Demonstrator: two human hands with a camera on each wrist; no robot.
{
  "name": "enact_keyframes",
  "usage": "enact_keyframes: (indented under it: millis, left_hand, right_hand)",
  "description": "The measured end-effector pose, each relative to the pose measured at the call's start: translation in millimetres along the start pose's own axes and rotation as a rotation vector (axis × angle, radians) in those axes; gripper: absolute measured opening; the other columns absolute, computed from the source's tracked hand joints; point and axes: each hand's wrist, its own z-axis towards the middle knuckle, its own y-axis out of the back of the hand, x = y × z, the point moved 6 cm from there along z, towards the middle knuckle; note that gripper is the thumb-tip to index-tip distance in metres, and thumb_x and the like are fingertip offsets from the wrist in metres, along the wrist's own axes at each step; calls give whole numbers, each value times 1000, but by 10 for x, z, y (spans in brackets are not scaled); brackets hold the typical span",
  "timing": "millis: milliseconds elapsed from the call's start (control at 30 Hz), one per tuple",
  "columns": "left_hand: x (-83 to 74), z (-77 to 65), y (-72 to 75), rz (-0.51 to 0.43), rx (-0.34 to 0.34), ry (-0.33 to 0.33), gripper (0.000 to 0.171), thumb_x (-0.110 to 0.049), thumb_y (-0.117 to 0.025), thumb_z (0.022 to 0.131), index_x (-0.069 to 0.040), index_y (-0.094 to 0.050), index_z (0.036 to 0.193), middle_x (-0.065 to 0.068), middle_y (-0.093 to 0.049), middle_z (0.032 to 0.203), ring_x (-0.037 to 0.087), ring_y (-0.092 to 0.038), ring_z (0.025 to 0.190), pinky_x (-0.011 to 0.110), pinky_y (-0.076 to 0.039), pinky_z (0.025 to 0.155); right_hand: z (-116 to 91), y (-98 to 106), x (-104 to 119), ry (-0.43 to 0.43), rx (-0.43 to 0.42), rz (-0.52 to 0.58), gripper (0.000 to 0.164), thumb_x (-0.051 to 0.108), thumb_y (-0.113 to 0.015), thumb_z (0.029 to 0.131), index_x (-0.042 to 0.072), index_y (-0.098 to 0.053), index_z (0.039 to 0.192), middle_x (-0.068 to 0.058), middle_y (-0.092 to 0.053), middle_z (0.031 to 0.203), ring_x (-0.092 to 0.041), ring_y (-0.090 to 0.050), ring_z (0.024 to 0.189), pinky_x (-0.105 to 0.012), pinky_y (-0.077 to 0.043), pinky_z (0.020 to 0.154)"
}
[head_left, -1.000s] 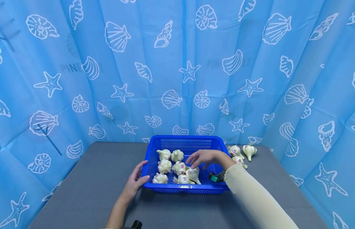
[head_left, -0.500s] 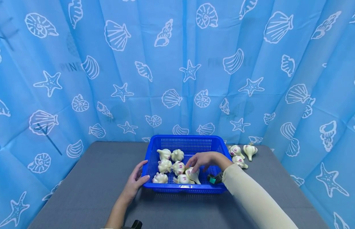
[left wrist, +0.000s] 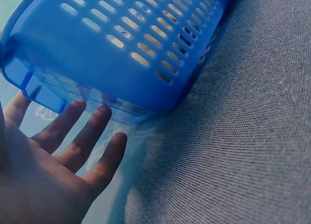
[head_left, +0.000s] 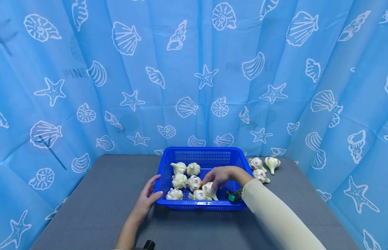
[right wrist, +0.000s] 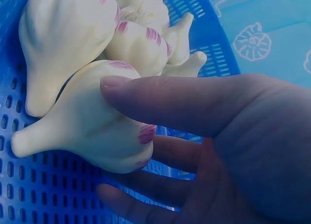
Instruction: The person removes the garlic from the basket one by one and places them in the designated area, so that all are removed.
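Note:
A blue plastic basket (head_left: 200, 204) holds several white garlic bulbs with purple marks. My left hand (head_left: 146, 198) holds the basket's left rim, thumb on top; in the left wrist view its other fingers (left wrist: 92, 131) spread loosely along the outside wall. Inside the basket, my right hand (head_left: 223, 174) pinches the garlic bulb (head_left: 209, 189) nearest it. In the right wrist view the thumb presses on that garlic bulb (right wrist: 92, 122), other fingers lie behind and below it, and its stem points left. Another garlic bulb (right wrist: 63, 44) lies right beside it.
Outside the basket's right side, several garlic bulbs lie on the grey cloth, one garlic bulb (head_left: 272, 164) farthest right. The grey table (head_left: 97, 208) extends on both sides. A blue curtain (head_left: 194, 76) with white shells hangs behind.
My right hand has lowered slightly, its thumb and fingers closing in on the garlic bulb near the basket's front middle. The left hand stays at the basket's left rim.

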Motion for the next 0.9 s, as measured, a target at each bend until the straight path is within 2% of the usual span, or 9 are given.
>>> enact_keyframes:
  millis: [167,367,633,800,900]
  left_hand:
    - [-12,-6,-3,6,2,-7,58,-16,-56,94,-21,-36,149,26,-34,149,45,-39,131,60,-37,101]
    - [-8,-3,-9,4,-1,9,58,-18,-57,95,-25,-36,148,24,-34,150,44,-39,132,60,-36,102]
    - [-23,-10,-12,8,-1,-1,58,-16,-56,95,-22,-36,149,25,-35,148,44,-41,130,59,-37,101]
    - [-28,-14,-15,13,-7,8,58,-18,-56,94,-24,-36,149,25,-34,150,44,-40,131,60,-36,101]
    - [-19,-16,-16,16,-9,15,59,-19,-57,94,-25,-35,149,24,-34,150,44,-39,132,61,-36,101]
  right_hand:
    - [-35,11,9,-5,-25,-9,34,4,-71,86,14,-69,119,-5,-62,125,-24,-56,116,-47,-51,88]
    - [-85,53,-3,1,-82,-4,33,4,-72,85,12,-69,117,-4,-64,119,-22,-59,107,-47,-53,85]
    - [-151,118,0,55,-146,-17,34,5,-73,85,10,-69,118,-7,-62,120,-21,-58,106,-45,-54,80]
    - [-211,165,-1,89,-182,-35,32,9,-73,86,12,-69,118,-5,-63,120,-20,-58,104,-44,-54,80]
    - [-270,184,13,132,-193,-42,34,9,-73,86,9,-68,119,-7,-63,120,-20,-59,101,-46,-54,79]
